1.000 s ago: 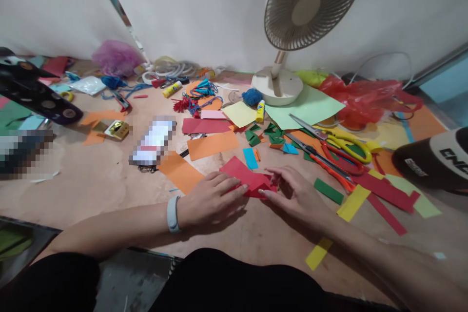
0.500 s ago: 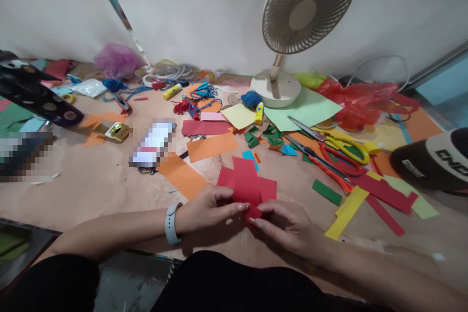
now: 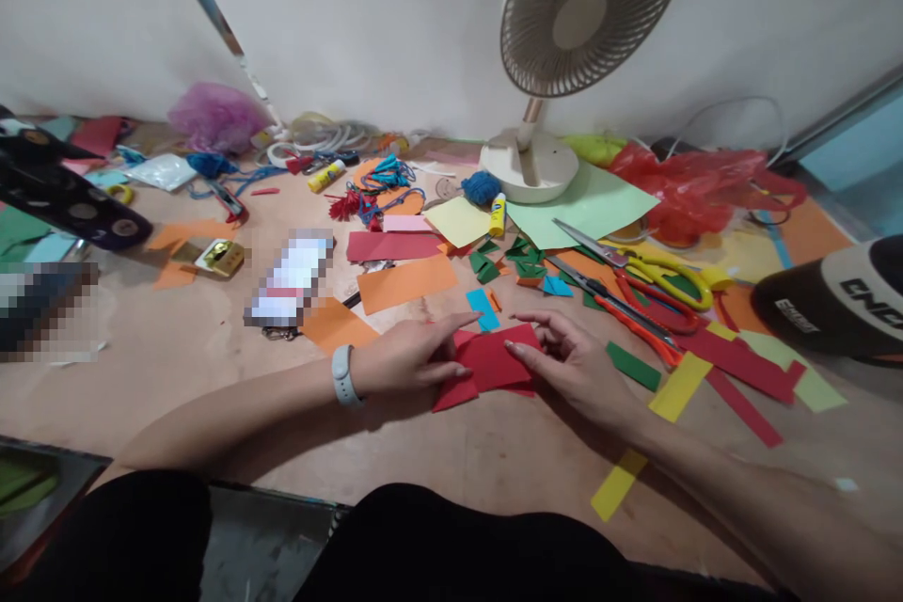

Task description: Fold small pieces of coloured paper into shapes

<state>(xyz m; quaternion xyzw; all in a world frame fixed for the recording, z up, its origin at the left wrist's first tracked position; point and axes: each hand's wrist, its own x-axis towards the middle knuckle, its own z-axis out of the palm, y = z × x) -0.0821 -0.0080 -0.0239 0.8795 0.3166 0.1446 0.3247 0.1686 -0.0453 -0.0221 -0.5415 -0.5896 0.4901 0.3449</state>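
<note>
A folded piece of red paper [image 3: 494,362] lies low over the brown floor in front of me. My left hand [image 3: 405,359], with a pale wristband, grips its left edge, one finger along the top and the others at the lower edge. My right hand [image 3: 575,365] holds the right edge, fingertips curled onto the paper. A small blue paper scrap [image 3: 483,308] lies just beyond the red paper.
Coloured paper scraps litter the floor: orange sheets [image 3: 405,282], a yellow strip [image 3: 681,386], red strips [image 3: 740,367]. Yellow-handled scissors [image 3: 656,273] and orange-handled scissors [image 3: 635,320] lie at right. A standing fan [image 3: 536,165], glue sticks [image 3: 498,214] and a dark shoe [image 3: 839,301] are nearby.
The red paper, held up unfolded as a cross shape half a second ago, is now folded over and lowered flat. Both hands moved forward with it.
</note>
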